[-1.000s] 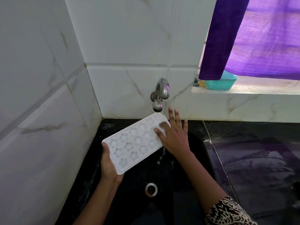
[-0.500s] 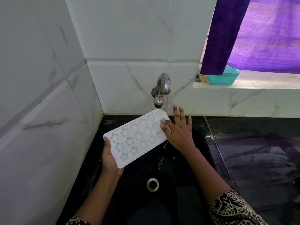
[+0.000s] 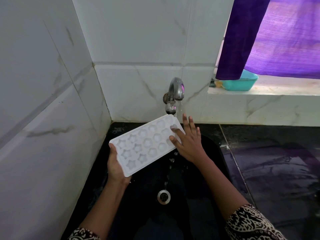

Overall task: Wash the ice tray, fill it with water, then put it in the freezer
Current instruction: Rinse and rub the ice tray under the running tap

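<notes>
Hardly anything has shifted in the last half second: both hands stay on the ice tray [image 3: 145,146]. Glossy white, grey-veined tiles [image 3: 43,118] fill the left. The left hand [image 3: 116,166] grips the tray's near short end. This white plastic tray, moulded with star and round cavities, tilts over the black sink [image 3: 142,196] at centre frame. A chrome faucet [image 3: 175,89] runs water at its far corner. The right hand [image 3: 190,144], fingers straight and spread, presses forefinger and thumb on the far end. No lettering is readable.

You have one tray [image 3: 147,141] and two hands on it: left hand [image 3: 116,165], right hand [image 3: 188,144]. Past your grip sit one tap [image 3: 174,90] and one basin [image 3: 245,84]; below it, one drain [image 3: 163,196].
</notes>
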`<state>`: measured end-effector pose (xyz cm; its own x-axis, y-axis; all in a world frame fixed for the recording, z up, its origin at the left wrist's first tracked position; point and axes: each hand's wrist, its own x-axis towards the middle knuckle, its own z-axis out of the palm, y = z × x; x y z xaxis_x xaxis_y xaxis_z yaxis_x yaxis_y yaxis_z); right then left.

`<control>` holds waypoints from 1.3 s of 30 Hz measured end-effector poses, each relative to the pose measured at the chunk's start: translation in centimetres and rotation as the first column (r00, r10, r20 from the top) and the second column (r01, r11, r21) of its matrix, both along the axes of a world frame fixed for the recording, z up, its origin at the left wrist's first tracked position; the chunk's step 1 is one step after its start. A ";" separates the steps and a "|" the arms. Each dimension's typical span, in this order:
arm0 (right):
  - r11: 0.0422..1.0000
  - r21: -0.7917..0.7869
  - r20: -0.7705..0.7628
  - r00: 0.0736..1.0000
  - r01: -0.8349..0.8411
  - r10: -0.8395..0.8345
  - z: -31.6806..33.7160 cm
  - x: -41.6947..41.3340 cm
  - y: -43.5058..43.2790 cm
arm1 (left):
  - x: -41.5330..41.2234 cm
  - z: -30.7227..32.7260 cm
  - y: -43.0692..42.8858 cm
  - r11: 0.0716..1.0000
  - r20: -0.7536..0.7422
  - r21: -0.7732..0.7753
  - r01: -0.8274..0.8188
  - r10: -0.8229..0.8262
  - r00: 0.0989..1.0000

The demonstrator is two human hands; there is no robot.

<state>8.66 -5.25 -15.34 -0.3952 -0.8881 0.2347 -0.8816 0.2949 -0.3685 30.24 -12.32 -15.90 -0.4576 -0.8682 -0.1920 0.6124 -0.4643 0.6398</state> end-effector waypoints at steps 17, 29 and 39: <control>0.997 -0.020 0.276 0.959 0.071 -0.063 1.4 1.9 -0.7 | -0.8 -0.9 1.1 0.997 -0.002 0.059 0.044 -0.044 0.999; 0.999 -0.046 -0.295 0.956 -0.011 -0.003 0.0 -1.0 0.2 | 0.0 -1.2 -0.1 0.999 -0.011 0.025 0.022 -0.022 1.000; 0.993 -0.036 0.104 0.989 0.111 -0.107 0.3 2.0 -0.2 | -0.3 -1.7 0.8 0.997 -0.008 0.060 0.040 -0.040 0.999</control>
<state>10.62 -5.47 -15.08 -0.5125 -0.8289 0.2241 -0.8026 0.3696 -0.4682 29.95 -11.51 -17.56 -0.4933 -0.8361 -0.2400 0.5967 -0.5260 0.6060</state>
